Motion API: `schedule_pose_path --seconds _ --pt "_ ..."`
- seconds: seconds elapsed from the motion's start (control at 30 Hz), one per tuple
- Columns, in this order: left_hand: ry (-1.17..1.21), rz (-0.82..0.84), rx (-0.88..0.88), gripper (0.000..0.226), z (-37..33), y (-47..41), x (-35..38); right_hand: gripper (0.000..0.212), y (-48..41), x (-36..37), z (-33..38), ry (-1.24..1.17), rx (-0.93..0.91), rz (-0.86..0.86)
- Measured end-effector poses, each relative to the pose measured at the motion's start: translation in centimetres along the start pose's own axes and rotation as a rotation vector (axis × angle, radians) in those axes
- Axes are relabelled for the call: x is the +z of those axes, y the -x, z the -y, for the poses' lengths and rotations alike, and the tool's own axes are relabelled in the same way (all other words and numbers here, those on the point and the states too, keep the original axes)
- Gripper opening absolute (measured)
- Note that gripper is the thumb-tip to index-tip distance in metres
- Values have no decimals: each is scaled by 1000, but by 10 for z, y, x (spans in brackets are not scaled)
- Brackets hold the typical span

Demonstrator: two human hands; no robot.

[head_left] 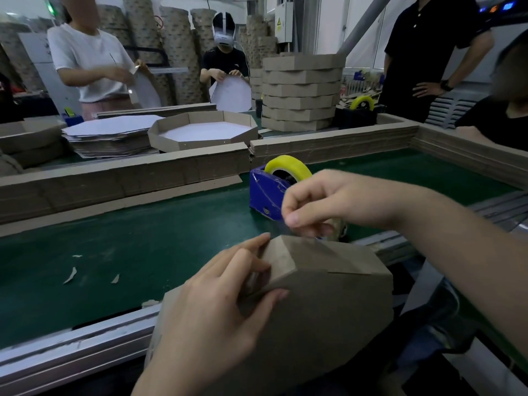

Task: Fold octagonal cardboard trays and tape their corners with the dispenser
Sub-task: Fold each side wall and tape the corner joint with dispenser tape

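Here the left hand (217, 304) grips the tray (328, 304) at its folded corner — the right hand (323, 201), just above, pinches tape (285, 230) near the dispenser (267, 192).

Your brown cardboard tray (314, 295) tilts underside-up nearest you; the blue dispenser (265, 192) (yellow tape roll (287, 164) on top) stands just beyond.

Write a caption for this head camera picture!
Left hand holds a folded brown cardboard tray while right hand pinches clear tape beside the blue tape dispenser.

1 head view: looks forward-down, close over hands, green table (148, 247) beyond.
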State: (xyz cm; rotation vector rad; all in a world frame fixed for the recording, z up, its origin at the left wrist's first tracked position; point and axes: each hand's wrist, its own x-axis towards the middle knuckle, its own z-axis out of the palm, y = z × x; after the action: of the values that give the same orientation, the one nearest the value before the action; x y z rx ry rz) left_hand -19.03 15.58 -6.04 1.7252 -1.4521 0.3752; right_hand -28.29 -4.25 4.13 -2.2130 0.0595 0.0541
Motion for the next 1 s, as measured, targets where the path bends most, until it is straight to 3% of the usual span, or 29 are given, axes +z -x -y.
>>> schedule_pose_path --seconds 0.17,0.4,0.67,0.9,1.0 --pt "-3 -14 -5 28 1 2 -1 23 -20 4 -7 -3 127 126" --pt "24 -36 -70 37 -2 2 -3 21 -22 2 -9 37 159 141" --pt "-49 47 -26 47 -1 1 -2 18 -21 -1 -11 84 189 145" --pt "-67 49 12 44 2 5 0 29 -21 -4 -14 134 338 224" --pt "-77 53 24 45 3 8 -1 45 -24 -3 -15 215 432 210"
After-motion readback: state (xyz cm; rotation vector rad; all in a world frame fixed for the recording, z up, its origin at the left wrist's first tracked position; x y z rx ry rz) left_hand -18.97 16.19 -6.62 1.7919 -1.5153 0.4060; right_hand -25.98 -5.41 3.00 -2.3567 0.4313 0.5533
